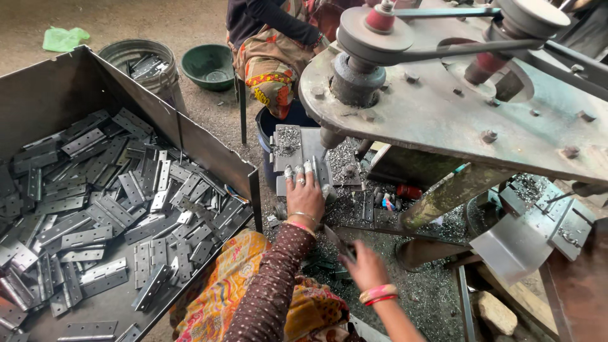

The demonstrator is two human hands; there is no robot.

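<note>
My left hand [305,195], in a dotted brown sleeve with bangles, lies on the grey drill table plate [286,147]. Its capped fingertips press a flat metal piece just under the drill spindle [330,136]. My right hand [362,265], blurred and wearing pink bangles, is lower and nearer to me. It grips a dark hinge strip [335,242] that sticks up to the left. Metal shavings [345,158] cover the plate around my left hand.
A big steel bin [209,149] on the left is full of several grey hinges [107,209]. The drill press's heavy frame with pulleys and belt [443,95] overhangs the right. Another person [272,50] sits beyond, near a metal bucket [142,63] and green bowl [209,65].
</note>
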